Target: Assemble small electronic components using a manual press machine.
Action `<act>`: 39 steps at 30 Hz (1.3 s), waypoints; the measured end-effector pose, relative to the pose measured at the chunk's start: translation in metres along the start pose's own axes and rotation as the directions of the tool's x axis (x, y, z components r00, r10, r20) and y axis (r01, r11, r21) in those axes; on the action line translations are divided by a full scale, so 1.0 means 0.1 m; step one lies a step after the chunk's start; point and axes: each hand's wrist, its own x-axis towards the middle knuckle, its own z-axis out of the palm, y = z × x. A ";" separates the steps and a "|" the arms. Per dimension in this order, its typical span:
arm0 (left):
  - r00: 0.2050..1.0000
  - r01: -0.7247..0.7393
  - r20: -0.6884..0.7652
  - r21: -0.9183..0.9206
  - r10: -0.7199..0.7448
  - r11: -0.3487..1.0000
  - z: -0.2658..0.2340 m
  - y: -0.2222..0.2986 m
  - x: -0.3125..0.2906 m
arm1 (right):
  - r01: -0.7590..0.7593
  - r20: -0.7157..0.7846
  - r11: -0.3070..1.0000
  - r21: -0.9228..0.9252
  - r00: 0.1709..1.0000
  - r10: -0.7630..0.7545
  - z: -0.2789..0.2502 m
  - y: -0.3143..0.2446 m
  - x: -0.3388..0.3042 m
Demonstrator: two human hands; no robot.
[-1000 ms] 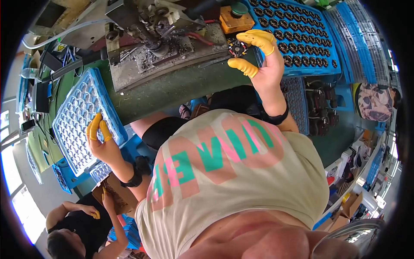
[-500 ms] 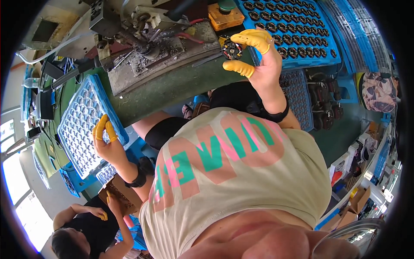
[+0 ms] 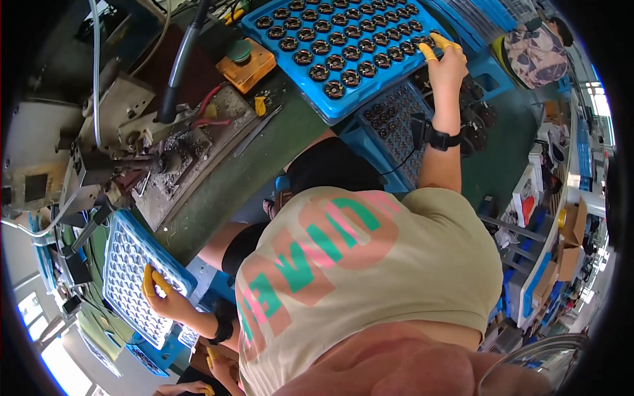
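My right hand (image 3: 447, 66), with yellow finger covers, reaches to the right end of a blue tray (image 3: 323, 112). Its fingertips are closed around a round, dark motor stator with copper windings (image 3: 426, 42), level with the tray's rows of similar stators (image 3: 351, 78). My left hand (image 3: 162, 297), also in yellow finger covers, is over a second blue-edged tray (image 3: 185, 277) of shiny metal rings (image 3: 129, 264). Its covered fingers are bent down close together; whatever is between them is hidden.
A greasy machine (image 3: 99, 152) with a metal bed fills the left of the green bench. Red-handled pliers (image 3: 210, 105) and an orange box with a green lid (image 3: 254, 65) lie near it. A lower tray of stators (image 3: 389, 125) stands beside my leg. Another person's hands (image 3: 214, 363) are at lower left.
My right hand has carried the stator from in front of the orange box rightward to the far tray's end. The view has turned right. My left hand stays over the ring tray.
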 end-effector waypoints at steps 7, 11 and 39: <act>0.999 -0.050 0.000 0.007 0.050 0.999 0.03 0.01 0.05 | -0.078 0.201 0.994 -0.078 0.975 0.092 0.21 0.34 0.29; 1.000 0.015 -0.016 0.004 -0.015 1.000 -0.02 -0.05 -0.03 | -0.079 0.255 0.995 -0.057 0.963 0.091 0.22 0.37 0.36; 0.591 0.803 -0.213 0.056 -0.778 0.594 -1.68 -3.55 -0.56 | 0.469 -0.189 0.084 0.879 0.505 -0.842 -0.88 -2.73 -1.19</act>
